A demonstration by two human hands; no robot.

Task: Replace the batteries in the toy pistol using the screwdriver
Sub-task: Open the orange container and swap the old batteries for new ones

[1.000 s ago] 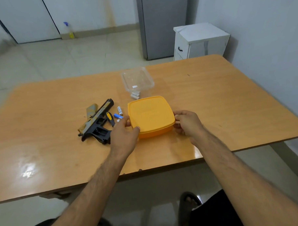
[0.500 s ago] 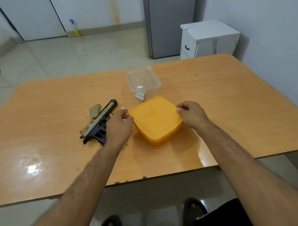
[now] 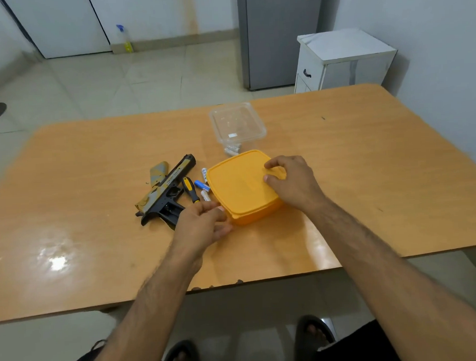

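The black and tan toy pistol [image 3: 166, 191] lies on its side on the wooden table [image 3: 94, 164]. Just right of it lies the yellow-and-black screwdriver [image 3: 189, 189], then a blue battery [image 3: 201, 185] and two white batteries [image 3: 204, 173]. A yellow lidded box [image 3: 240, 188] sits right of these. My left hand [image 3: 203, 225] holds the box's near-left corner, thumb on the rim and fingers along the side. My right hand [image 3: 291, 180] lies on the right part of the lid with finger and thumb curled onto it. The box's right edge is hidden under it.
A clear plastic container [image 3: 237, 124] stands behind the yellow box, with small silvery items [image 3: 232, 149] at its near side. Beyond the table are a white cabinet [image 3: 340, 61], a grey fridge [image 3: 277, 34] and a spray bottle [image 3: 124, 38]. The table's front edge is close to me.
The yellow box has turned and slid a little. My right hand moved from the box's right side up onto the lid. My left hand slid to the near-left corner.
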